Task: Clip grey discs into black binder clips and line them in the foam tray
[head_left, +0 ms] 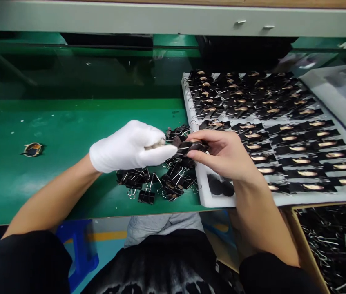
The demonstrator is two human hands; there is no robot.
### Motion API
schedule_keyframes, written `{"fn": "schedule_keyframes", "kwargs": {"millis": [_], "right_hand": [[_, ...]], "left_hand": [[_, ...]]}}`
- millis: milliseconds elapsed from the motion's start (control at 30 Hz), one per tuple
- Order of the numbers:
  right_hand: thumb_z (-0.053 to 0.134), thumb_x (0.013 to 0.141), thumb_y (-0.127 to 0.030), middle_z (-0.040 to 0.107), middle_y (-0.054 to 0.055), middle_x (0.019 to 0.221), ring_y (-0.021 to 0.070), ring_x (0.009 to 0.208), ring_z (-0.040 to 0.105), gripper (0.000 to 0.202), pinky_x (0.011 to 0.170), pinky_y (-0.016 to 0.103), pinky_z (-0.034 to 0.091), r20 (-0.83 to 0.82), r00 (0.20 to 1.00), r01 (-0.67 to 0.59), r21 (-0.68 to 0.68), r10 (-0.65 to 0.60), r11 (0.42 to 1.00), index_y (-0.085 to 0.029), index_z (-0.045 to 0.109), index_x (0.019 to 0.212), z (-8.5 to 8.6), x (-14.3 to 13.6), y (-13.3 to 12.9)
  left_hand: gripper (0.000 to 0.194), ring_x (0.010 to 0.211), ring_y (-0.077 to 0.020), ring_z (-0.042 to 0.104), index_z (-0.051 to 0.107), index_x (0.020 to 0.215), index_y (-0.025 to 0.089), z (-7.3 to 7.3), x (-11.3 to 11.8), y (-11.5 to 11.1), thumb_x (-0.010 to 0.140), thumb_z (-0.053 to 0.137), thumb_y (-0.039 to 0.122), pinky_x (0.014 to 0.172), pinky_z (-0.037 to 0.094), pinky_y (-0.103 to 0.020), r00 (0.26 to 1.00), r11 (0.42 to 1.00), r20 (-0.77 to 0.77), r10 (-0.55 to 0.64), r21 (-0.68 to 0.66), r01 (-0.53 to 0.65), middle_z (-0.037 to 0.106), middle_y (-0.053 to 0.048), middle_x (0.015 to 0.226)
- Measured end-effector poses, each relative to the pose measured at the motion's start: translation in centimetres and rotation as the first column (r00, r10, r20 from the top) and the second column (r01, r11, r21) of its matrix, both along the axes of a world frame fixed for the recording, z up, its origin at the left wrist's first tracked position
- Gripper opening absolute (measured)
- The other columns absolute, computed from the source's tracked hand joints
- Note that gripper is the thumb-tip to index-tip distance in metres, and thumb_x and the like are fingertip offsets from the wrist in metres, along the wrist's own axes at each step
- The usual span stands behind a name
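The gloved left hand (130,145) is clenched around what look like the wire handles of a black binder clip (181,143), a grip that probably gives leverage to spread its mouth. Opposite, the bare right hand (226,153) pinches a dark rounded piece (196,146) between thumb and fingers, seemingly steadying it against the clip; their exact contact is hard to make out. Both meet above the desk (62,163), beside the foam tray (218,201), where loose binder clips (173,181) lie within easy reach. The forearms angle inward, the left wrist nearly straight.
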State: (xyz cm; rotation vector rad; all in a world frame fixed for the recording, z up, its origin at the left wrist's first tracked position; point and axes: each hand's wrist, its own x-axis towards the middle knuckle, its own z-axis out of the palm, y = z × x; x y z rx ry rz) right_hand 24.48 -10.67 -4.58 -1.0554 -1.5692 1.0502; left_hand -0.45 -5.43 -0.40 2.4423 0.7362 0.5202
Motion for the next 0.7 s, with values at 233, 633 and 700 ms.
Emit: {"fn": "schedule_keyframes", "kwargs": {"millis": [233,633,700], "right_hand": [[0.095,0.076,-0.03,0.084,0.002,0.1,0.0236,0.093,0.077,0.025,0.091,0.042,0.064,-0.023,1.0,0.013,0.013,-0.013,1.0,-0.03,0.087,0.1,-0.6,-0.1,-0.2],[0.072,0.099,-0.049,0.081,0.008,0.128,0.0259,0.112,0.08,0.046,0.096,0.04,0.067,-0.03,0.98,-0.197,-0.039,0.195,0.98,-0.027,0.073,0.14,1.3,0.8,-1.4],[0.059,0.106,-0.051,0.083,0.008,0.119,0.024,0.104,0.082,0.047,0.089,0.04,0.069,-0.129,0.949,-0.303,-0.112,0.288,0.946,-0.03,0.066,0.147,1.8,1.2,-1.5]], "left_hand": [[0.043,0.052,-0.0079,0.031,0.041,0.059,0.019,-0.3,0.3,-0.1,0.095,0.054,0.037,0.054,0.025,-0.028,1.0,1.0,-0.015,-0.002,0.007,0.002,0.037,0.005,0.055],[0.051,0.059,-0.0133,0.045,0.051,0.069,0.021,0.6,-0.4,0.1,0.103,0.048,0.059,0.062,0.035,-0.03,0.986,0.944,-0.037,0.161,-0.286,-0.165,0.054,0.002,0.062],[0.061,0.054,-0.0127,0.043,0.048,0.065,0.021,0.9,-0.3,-0.2,0.106,0.041,0.065,0.061,0.038,-0.03,0.99,0.817,0.033,0.134,-0.569,-0.092,0.05,0.002,0.056]]}}
